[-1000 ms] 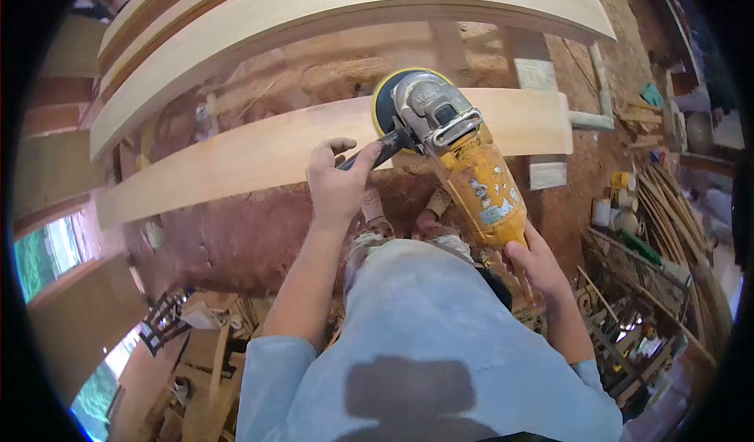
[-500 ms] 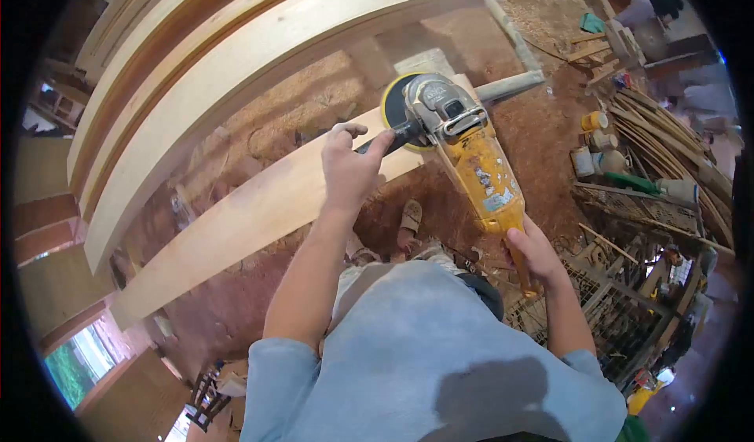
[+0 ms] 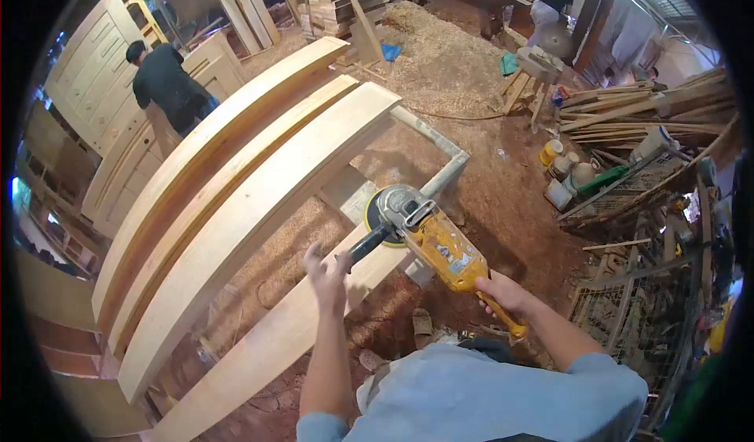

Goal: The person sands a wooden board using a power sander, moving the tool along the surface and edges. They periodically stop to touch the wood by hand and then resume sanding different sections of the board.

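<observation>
A yellow angle sander (image 3: 448,249) with a grey metal head and a round yellow-edged disc (image 3: 371,218) lies over the near curved wooden board (image 3: 267,340). My right hand (image 3: 503,294) is closed around its rear handle. The black side handle (image 3: 369,243) points toward my left hand (image 3: 326,278), whose fingers are apart and raised. The thumb is at the tip of that handle; whether it touches cannot be made out. The disc's underside is hidden, so its contact with the wood cannot be told.
Several curved boards (image 3: 259,183) stand side by side to the left. Sawdust (image 3: 448,65) covers the floor. One person (image 3: 173,84) bends by panelled doors (image 3: 98,73); another person (image 3: 554,6) is farther back. Wood strips (image 3: 644,116), containers (image 3: 554,153) and a wire rack (image 3: 620,308) lie right.
The view has tilted up, bringing the workshop's back and two people into sight. My left hand has loosened from the side handle and slid to its end. My right hand keeps its hold.
</observation>
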Tool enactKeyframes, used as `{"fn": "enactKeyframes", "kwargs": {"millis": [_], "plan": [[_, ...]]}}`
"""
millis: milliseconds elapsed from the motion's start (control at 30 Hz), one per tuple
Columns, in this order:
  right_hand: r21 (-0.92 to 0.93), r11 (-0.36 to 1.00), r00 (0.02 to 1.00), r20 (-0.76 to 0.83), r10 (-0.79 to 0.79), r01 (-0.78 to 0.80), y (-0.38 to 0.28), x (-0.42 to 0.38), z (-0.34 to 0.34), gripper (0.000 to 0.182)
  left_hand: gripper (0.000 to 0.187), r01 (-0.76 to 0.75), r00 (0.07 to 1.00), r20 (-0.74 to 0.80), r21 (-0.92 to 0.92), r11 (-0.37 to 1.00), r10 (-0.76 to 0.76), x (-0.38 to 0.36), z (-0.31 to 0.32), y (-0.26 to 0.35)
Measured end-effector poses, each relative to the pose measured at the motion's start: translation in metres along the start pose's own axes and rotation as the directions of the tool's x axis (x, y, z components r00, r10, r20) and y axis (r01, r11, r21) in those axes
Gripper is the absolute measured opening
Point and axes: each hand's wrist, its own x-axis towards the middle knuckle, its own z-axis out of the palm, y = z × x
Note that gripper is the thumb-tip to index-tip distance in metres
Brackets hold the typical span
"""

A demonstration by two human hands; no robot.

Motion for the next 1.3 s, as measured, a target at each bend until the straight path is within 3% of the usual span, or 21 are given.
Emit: {"fn": "enactKeyframes", "kwargs": {"millis": [33, 100, 133, 200, 267, 300, 367, 400, 433, 500, 600, 700, 733, 800, 833, 867, 1100, 1133, 1167, 1233, 1300], "plan": [[-0.012, 1.000, 1.000, -0.001, 0.020, -0.020, 0.001, -0.001, 0.001, 0.048, 0.035, 0.023, 0.996, -0.086, -0.083, 0.996, -0.030, -0.014, -0.019, 0.025], [0.013, 1.000, 1.000, -0.011, -0.021, 0.021, 0.005, -0.001, 0.003, 0.049, 0.038, 0.112, 0.950, -0.273, -0.148, 0.983, -0.150, -0.038, -0.084, 0.001], [0.025, 0.998, 0.998, -0.018, -0.054, 0.054, 0.005, -0.002, 0.004, 0.050, 0.030, 0.023, 0.930, -0.367, 0.053, 0.998, -0.002, -0.047, -0.139, -0.049], [0.036, 0.999, 0.999, -0.008, -0.033, 0.033, -0.001, -0.007, 0.005, 0.051, 0.036, 0.247, 0.603, -0.770, -0.069, 0.966, -0.209, -0.077, -0.222, -0.074], [0.050, 0.999, 1.000, -0.006, -0.010, 0.011, -0.003, -0.010, 0.006, 0.051, 0.051, 0.529, 0.308, -0.827, -0.263, 0.807, -0.471, -0.090, -0.264, -0.039], [0.029, 1.000, 1.000, -0.016, -0.003, 0.003, 0.001, -0.003, 0.006, 0.051, 0.051, 0.534, 0.320, -0.821, -0.255, 0.806, -0.472, -0.092, -0.286, -0.061], [0.004, 1.000, 1.000, -0.015, 0.011, -0.010, 0.005, -0.007, 0.010, 0.050, 0.065, 0.454, 0.197, -0.666, -0.589, 0.669, -0.720, -0.099, -0.304, -0.070], [0.028, 0.999, 1.000, -0.025, -0.017, 0.018, 0.001, -0.011, 0.013, 0.050, 0.067, 0.477, 0.369, -0.651, -0.479, 0.737, -0.663, -0.105, -0.290, -0.059], [0.049, 0.998, 0.998, -0.034, -0.049, 0.050, -0.005, -0.013, 0.016, 0.049, 0.067, 0.466, 0.367, -0.656, -0.484, 0.741, -0.659, -0.099, -0.288, -0.078], [0.042, 0.999, 0.999, -0.044, -0.022, 0.024, -0.009, -0.016, 0.019, 0.048, 0.071, 0.318, 0.632, -0.471, -0.568, 0.760, -0.616, -0.077, -0.275, -0.133], [0.059, 0.998, 0.998, -0.058, 0.024, -0.021, -0.009, -0.019, 0.022, 0.047, 0.072, 0.247, 0.594, -0.513, -0.618, 0.747, -0.620, -0.050, -0.246, -0.129], [0.075, 0.997, 0.997, -0.079, 0.028, -0.022, -0.001, -0.011, 0.017, 0.045, 0.069, 0.372, 0.672, -0.303, -0.650, 0.662, -0.675, -0.033, -0.289, -0.172], [0.089, 0.996, 0.995, -0.104, 0.007, 0.002, 0.006, -0.009, 0.019, 0.044, 0.068, 0.207, 0.778, -0.318, -0.685, 0.698, -0.542, -0.033, -0.275, -0.164], [0.124, 0.992, 0.997, -0.068, 0.028, -0.020, 0.000, -0.009, 0.019, 0.042, 0.063, 0.268, 0.738, -0.333, -0.653, 0.708, -0.587, -0.026, -0.282, -0.174], [0.155, 0.988, 0.998, -0.059, 0.013, -0.004, 0.006, -0.004, 0.017, 0.042, 0.063, 0.350, 0.635, -0.382, -0.633, 0.691, -0.672, -0.020, -0.266, -0.148], [0.140, 0.989, 0.998, -0.030, 0.057, -0.053, 0.006, -0.004, 0.020, 0.042, 0.063, 0.336, 0.674, -0.368, -0.619, 0.710, -0.640, -0.024, -0.263, -0.156], [0.145, 0.988, 0.998, 0.011, 0.054, -0.055, -0.003, 0.001, 0.011, 0.056, 0.056, 0.323, 0.479, -0.424, -0.729, 0.604, -0.769, -0.018, -0.185, -0.080], [0.156, 0.983, 0.995, 0.037, 0.094, -0.099, -0.010, -0.003, 0.008, 0.059, 0.055, 0.460, 0.515, -0.286, -0.704, 0.542, -0.808, -0.024, -0.184, -0.070], [0.150, 0.984, 0.995, 0.029, 0.096, -0.099, -0.016, -0.006, 0.012, 0.059, 0.054, 0.589, 0.536, -0.118, -0.657, 0.471, -0.836, -0.023, -0.178, -0.064], [0.058, 0.998, 0.984, 0.175, 0.027, -0.038, -0.041, -0.006, 0.030, 0.063, 0.048, 0.843, 0.531, 0.060, -0.137, 0.520, -0.845, -0.018, -0.168, -0.011], [0.038, 0.998, 0.993, 0.104, 0.052, -0.056, -0.023, 0.010, 0.044, 0.066, 0.045, 0.771, 0.633, -0.037, -0.060, 0.634, -0.774, -0.001, -0.158, 0.013]]}}
